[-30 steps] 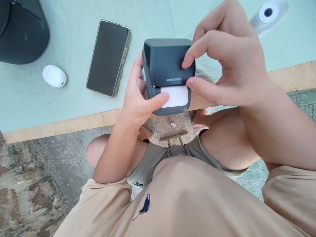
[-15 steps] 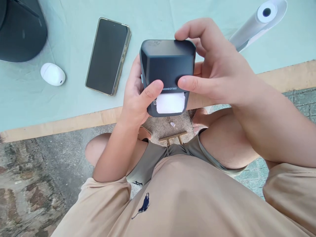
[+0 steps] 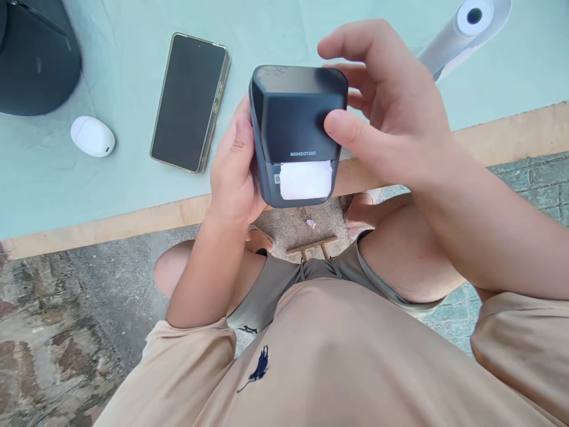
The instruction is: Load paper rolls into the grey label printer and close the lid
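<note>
A dark label printer (image 3: 302, 121) marked NIIMBOT is held up near the table's front edge. White label paper (image 3: 306, 179) sticks out of the slot low on its front. My left hand (image 3: 235, 172) is wrapped round the printer's left side, its thumb along that edge and its other fingers mostly hidden beneath. At the right side is my right hand (image 3: 391, 112), fingers apart and curved. Its thumb tip overlaps the printer's front cover, its index finger is raised off the top edge, and the other fingers are partly behind the body.
On the pale green tabletop (image 3: 124, 196) lie a smartphone (image 3: 189, 101) and a white earbud case (image 3: 92, 136). A black rounded object (image 3: 40, 59) stands at the far left. A white paper roll (image 3: 453, 38) is at upper right. A paper scrap (image 3: 311, 223) lies on the ground.
My left thumb has moved off the printer's front to its left edge. My right index finger has lifted from the top, and the right thumb has slid upward. The printer has shifted slightly left.
</note>
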{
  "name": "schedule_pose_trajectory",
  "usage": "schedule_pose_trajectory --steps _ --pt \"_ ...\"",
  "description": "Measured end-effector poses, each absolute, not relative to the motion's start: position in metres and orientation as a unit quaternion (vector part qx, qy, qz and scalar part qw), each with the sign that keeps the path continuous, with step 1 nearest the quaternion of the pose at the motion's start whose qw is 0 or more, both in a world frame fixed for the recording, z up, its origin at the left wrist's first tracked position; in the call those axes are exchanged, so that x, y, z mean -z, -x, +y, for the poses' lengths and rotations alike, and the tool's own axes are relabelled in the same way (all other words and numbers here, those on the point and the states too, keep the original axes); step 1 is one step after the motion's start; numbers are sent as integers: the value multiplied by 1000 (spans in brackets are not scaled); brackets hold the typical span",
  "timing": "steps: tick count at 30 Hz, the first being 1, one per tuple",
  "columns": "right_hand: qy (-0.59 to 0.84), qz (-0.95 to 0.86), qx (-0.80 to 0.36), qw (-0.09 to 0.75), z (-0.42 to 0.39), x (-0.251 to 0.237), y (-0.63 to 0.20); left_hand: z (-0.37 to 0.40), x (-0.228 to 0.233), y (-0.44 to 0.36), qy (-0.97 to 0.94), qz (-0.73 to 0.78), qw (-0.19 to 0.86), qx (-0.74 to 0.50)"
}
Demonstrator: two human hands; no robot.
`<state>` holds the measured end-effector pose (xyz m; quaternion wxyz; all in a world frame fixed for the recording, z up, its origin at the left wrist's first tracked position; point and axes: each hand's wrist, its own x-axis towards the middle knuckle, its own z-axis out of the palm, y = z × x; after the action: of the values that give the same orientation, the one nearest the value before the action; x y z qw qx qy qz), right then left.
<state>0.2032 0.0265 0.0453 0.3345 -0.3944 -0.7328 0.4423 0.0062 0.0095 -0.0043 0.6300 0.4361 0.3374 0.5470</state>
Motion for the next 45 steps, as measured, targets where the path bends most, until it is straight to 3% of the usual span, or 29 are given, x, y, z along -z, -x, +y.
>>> schedule_pose_trajectory --steps 3,11,17,18,22,25,28,31,34,40,43,45 --pt "341 -758 -426 357 28 -45 -204 9 6 -6 -429 333 634 -551" --pt "325 -812 -388 290 31 -53 -206 9 5 -5 -423 370 625 -543" --pt "425 -836 -158 309 26 -63 -204 11 3 -6 -406 368 639 -539" --pt "454 -809 -172 331 24 -65 -202 11 3 -6 -413 366 640 -535" --pt "540 -604 -422 406 20 -79 -188 9 6 -4 -446 346 655 -503" --pt "528 -673 -325 403 22 -86 -184 7 7 -3 -445 358 648 -504" --pt "492 -785 -201 319 28 -83 -185 5 7 -3 -445 355 644 -511" --pt "492 -852 -93 152 32 -74 -184 7 11 -3 -438 323 657 -521" --pt "495 -864 -52 71 34 -68 -182 13 20 0 -436 279 667 -536" --pt "440 -888 -101 92 34 -75 -190 15 24 3 -455 258 683 -509" --pt "418 -854 -256 176 31 -86 -196 7 15 -2 -422 296 665 -539" --pt "412 -779 -383 276 32 -91 -200 3 12 -4 -414 311 650 -557"
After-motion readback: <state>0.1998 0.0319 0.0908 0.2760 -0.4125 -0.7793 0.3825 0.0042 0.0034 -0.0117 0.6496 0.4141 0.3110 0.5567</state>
